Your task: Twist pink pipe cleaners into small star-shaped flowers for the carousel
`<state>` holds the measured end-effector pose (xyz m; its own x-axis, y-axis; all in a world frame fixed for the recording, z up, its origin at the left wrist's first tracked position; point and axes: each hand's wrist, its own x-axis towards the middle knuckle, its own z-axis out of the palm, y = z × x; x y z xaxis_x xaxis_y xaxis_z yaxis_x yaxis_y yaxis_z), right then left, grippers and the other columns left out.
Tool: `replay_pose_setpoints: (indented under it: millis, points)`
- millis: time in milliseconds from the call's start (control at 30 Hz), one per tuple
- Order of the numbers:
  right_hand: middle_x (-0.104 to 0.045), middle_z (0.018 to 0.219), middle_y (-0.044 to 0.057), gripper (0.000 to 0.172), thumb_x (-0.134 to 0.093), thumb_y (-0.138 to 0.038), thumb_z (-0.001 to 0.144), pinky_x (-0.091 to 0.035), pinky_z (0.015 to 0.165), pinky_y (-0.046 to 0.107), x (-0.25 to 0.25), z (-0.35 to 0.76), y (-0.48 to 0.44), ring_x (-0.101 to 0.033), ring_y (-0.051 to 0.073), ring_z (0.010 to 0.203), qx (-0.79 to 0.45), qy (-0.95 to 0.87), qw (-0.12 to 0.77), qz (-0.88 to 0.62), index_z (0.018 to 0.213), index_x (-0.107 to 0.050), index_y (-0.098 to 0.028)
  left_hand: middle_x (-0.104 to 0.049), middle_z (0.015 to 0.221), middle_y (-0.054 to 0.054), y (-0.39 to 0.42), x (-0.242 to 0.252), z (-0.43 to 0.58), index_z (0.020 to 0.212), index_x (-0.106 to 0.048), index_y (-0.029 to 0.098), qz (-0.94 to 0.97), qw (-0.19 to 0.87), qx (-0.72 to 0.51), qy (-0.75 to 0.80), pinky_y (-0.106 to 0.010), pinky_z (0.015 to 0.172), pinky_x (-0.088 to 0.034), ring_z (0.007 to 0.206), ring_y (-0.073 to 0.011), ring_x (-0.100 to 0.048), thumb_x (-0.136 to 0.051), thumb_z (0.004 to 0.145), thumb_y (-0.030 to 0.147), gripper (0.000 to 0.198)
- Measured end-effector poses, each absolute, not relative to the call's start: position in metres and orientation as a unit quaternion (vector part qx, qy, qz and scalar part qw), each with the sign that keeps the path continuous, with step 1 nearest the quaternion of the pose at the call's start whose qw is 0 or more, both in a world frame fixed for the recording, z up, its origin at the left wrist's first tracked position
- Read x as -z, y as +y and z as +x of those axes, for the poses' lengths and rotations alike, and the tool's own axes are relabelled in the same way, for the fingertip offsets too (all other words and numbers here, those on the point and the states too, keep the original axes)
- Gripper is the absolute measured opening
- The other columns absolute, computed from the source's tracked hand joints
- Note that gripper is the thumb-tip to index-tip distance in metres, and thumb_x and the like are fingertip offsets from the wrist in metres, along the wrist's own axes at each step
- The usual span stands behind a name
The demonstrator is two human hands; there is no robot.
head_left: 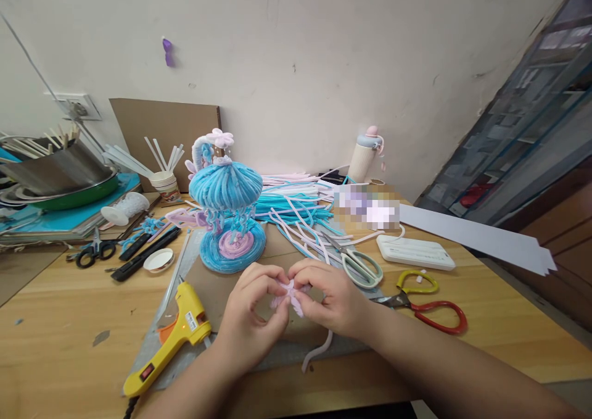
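Between the fingertips of both hands is a small pale pink flower shape (296,306) bent from fuzzy pipe cleaner. My left hand (256,305) pinches its left side, and my right hand (326,295) pinches its right side. Fingers cover parts of the flower. Just beyond my hands stands a blue and pink pipe-cleaner jellyfish lamp (226,186) on a round coiled base (208,255). A loose pink pipe cleaner (319,349) trails below my right hand. Pale-handled scissors (363,269) lie past that hand.
A yellow hot glue gun (185,323) lies left of my hands. Red-and-yellow-handled scissors (439,314) and a white power bank (415,252) are at right. Behind are blue pipe cleaners (296,209) and a bottle (363,157). Black-handled scissors (96,252) lie at left.
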<state>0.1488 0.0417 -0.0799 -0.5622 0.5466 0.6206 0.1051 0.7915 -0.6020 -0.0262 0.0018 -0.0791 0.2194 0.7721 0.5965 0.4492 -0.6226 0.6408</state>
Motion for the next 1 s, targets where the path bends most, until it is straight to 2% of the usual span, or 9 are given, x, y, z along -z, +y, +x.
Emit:
replay_pose_setpoints:
  millis: [333,533,600,733,867,933,1000]
  points:
    - [-0.062,0.091,0.008,0.009,-0.055,-0.012,0.078,-0.049,0.077,0.028,0.080,0.149,0.042,-0.059,0.016,0.086,-0.259,-0.844,0.427,-0.195,0.085,-0.057,-0.018,-0.060,0.088,-0.005,0.001,0.078,-0.026,0.076,-0.055,0.018,0.762,0.168,-0.478,0.403,-0.030,0.075,-0.045,0.083,-0.0161,-0.056,-0.058,0.073,0.005,0.013]
    - [-0.063,0.092,0.007,0.007,-0.057,-0.015,0.080,-0.048,0.077,0.030,0.085,0.147,0.041,-0.060,0.017,0.087,-0.236,-0.818,0.463,-0.244,0.085,-0.059,-0.018,-0.055,0.107,-0.008,0.007,0.081,-0.027,0.079,-0.061,0.019,0.730,0.132,-0.489,0.458,-0.033,0.084,-0.042,0.095,-0.0191,-0.053,-0.058,0.076,0.012,0.008]
    - [-0.062,0.096,0.008,0.008,-0.057,-0.016,0.080,-0.048,0.079,0.030,0.085,0.147,0.041,-0.059,0.018,0.090,-0.238,-0.815,0.462,-0.257,0.088,-0.059,-0.018,-0.056,0.103,-0.007,0.009,0.083,-0.028,0.080,-0.063,0.019,0.719,0.145,-0.483,0.478,-0.031,0.080,-0.042,0.094,-0.0190,-0.053,-0.058,0.078,0.016,0.006]
    - [-0.062,0.101,0.008,0.014,-0.050,-0.016,0.085,-0.046,0.083,0.031,0.085,0.150,0.039,-0.058,0.018,0.094,-0.267,-0.801,0.470,-0.257,0.097,-0.058,-0.019,-0.060,0.083,-0.003,0.011,0.087,-0.030,0.086,-0.061,0.019,0.688,0.261,-0.453,0.503,-0.026,0.065,-0.041,0.073,-0.0147,-0.053,-0.054,0.084,0.026,0.010]
    - [-0.061,0.088,0.004,0.014,-0.049,-0.021,0.087,-0.046,0.068,0.027,0.085,0.149,0.040,-0.057,0.014,0.076,-0.358,-0.735,0.470,-0.333,0.100,-0.054,-0.020,-0.061,0.079,-0.002,0.012,0.092,-0.031,0.088,-0.061,0.019,0.642,0.337,-0.447,0.525,-0.025,0.065,-0.040,0.071,-0.0143,-0.052,-0.055,0.083,0.031,0.015]
    - [-0.058,0.076,0.001,0.010,-0.051,-0.026,0.087,-0.043,0.058,0.023,0.085,0.148,0.043,-0.054,0.012,0.065,-0.438,-0.701,0.433,-0.359,0.091,-0.055,-0.019,-0.061,0.079,-0.002,0.013,0.093,-0.030,0.087,-0.061,0.018,0.628,0.361,-0.448,0.524,-0.025,0.066,-0.040,0.072,-0.0144,-0.052,-0.057,0.082,0.032,0.015]
    - [-0.054,0.067,-0.001,0.014,-0.052,-0.030,0.085,-0.038,0.051,0.020,0.085,0.146,0.047,-0.048,0.009,0.057,-0.510,-0.673,0.392,-0.365,0.079,-0.055,-0.017,-0.062,0.079,-0.002,0.014,0.092,-0.030,0.087,-0.062,0.018,0.600,0.405,-0.456,0.518,-0.025,0.067,-0.040,0.073,-0.0144,-0.053,-0.060,0.079,0.032,0.016]
